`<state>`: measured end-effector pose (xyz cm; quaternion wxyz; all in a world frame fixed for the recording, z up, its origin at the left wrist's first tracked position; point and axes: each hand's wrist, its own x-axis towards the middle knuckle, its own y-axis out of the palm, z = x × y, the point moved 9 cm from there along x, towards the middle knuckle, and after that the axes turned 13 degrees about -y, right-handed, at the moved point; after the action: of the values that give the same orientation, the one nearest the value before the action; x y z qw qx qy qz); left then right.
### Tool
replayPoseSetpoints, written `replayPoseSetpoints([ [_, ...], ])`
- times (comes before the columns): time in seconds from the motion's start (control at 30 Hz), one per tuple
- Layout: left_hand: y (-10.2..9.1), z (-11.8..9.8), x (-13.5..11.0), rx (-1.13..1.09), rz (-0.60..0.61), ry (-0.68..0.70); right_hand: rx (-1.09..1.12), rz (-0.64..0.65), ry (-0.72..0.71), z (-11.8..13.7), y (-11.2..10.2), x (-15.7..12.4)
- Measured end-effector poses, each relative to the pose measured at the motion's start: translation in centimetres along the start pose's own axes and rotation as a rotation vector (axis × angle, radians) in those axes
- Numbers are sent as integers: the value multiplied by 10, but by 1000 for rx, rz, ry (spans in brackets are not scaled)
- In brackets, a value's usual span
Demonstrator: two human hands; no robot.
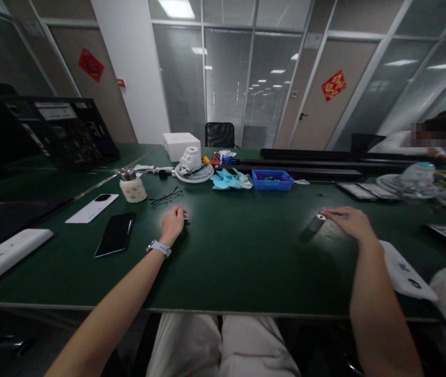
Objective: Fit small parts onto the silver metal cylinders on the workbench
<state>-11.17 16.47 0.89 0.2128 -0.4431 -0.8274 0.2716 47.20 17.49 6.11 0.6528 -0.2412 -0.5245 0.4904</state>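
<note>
Nearest to us are our bare forearms [105, 314], with our light trousers [191, 345] between them under the near edge of the green surface [223, 262]. On the right, our right hand [346, 224] has its thumb and fingers drawn together at the top of a small grey cylinder [317, 223], which is on the right part of the surface; we cannot tell whether the fingertips grip it or merely touch it. Our left hand [173, 225], with a watch [159, 248] at the wrist, is loosely curled left of centre; its fingers are partly hidden, so we cannot tell whether they hold anything.

Just beyond that hand we see dark-framed glasses [166, 197], and to their left a cream jar [133, 188] with a metal lid. Nearer on the left lie a black phone [115, 234] and a white phone [92, 208]. Farther off, a white fan [194, 175], pale blue blades [226, 179] and a blue tray [273, 185] stretch from left to right. Near our right forearm lies a white device [405, 269].
</note>
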Motion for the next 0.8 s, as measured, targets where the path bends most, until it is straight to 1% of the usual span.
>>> replayPoseSetpoints([
  [0.07, 0, 0, 0, 5, 6, 3, -43, 46, 13, -1, 5, 0],
  [0.13, 0, -1, 0, 8, 4, 9, -87, 58, 23, -1, 8, 1],
  [0.3, -1, 0, 0, 1, -5, 7, -112, 7, 17, -4, 10, 4],
  [0.47, 0, 0, 1, 10, 2, 9, -37, 11, -23, -3, 13, 6],
  [0.57, 0, 0, 1, 15, 1, 9, -41, -85, 59, -14, 3, 3],
  [0.63, 1, 0, 0, 13, 3, 9, -28, -130, 125, -26, 1, 0],
  [0.67, 1, -1, 0, 12, 5, 12, -11, -120, 143, -31, 4, 0],
  [0.73, 1, -1, 0, 12, 7, 17, 40, -61, 150, -38, 17, 1],
  [0.8, 1, -1, 0, 15, 10, 16, 103, -43, 147, -41, 30, 3],
])
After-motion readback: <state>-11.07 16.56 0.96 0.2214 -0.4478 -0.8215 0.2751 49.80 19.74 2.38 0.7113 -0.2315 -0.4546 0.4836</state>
